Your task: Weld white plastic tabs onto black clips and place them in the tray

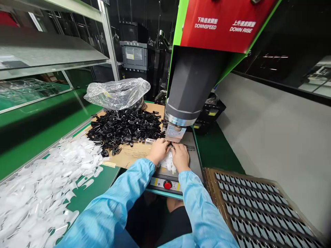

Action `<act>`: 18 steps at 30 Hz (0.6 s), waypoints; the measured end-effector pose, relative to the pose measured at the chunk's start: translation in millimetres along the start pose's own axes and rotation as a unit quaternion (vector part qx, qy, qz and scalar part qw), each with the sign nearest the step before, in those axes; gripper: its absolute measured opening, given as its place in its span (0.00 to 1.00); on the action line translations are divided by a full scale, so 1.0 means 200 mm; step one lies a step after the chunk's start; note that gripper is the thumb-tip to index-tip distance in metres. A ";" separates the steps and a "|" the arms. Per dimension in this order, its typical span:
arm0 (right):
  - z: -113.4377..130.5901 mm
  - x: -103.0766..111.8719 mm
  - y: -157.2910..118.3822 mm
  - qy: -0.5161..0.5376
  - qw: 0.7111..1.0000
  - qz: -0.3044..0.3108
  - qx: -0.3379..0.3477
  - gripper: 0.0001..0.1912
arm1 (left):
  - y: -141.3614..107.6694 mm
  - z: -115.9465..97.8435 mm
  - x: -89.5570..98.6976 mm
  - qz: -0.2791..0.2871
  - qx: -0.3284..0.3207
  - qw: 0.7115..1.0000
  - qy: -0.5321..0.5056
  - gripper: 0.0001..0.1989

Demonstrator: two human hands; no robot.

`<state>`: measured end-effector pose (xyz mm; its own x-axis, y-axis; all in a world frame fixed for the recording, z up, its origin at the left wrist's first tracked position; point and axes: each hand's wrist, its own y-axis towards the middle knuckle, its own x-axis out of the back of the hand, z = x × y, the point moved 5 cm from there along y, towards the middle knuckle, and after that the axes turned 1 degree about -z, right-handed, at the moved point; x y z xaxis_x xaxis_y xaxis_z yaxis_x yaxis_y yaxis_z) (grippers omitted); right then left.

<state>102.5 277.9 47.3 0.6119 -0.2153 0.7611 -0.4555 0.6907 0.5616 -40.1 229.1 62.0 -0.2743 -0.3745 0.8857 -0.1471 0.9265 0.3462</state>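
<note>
Both hands meet on the grey base of a press, right under its metal press head (176,132). My left hand (159,151) has its fingers bent together at the front of the head. Close beside it, my right hand (181,156) curls its fingers inward in the same spot. Whatever the fingertips hold there is hidden by the hands and too small to make out. Several white plastic pieces (168,162) lie on the base between my wrists. A red button (167,185) sits on the press's front panel below them.
To the left spreads a heap of white plastic pieces (46,179). Behind it, small black plastic parts (126,125) are piled on cardboard (134,155), with a clear plastic bag (117,93) at the back. A tray of grey parts (258,203) stands at right.
</note>
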 end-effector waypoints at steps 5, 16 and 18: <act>0.03 0.00 0.01 -0.055 0.998 0.027 0.009 0.18 | 0.00 -0.03 0.02 0.017 0.000 1.000 0.026 0.16; -0.03 0.13 -0.17 0.034 0.996 -0.082 0.029 0.20 | -0.52 0.34 0.27 -0.033 0.034 0.995 -0.090 0.23; -0.06 0.16 -0.29 0.027 0.994 -0.103 0.017 0.18 | -0.71 0.44 0.32 -0.035 0.034 0.996 -0.071 0.20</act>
<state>155.8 238.9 35.9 0.7276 -0.3114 0.6112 -0.3386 0.6118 0.7148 -120.1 71.1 43.5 -0.3925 -0.4432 0.8060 -0.2334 0.8956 0.3788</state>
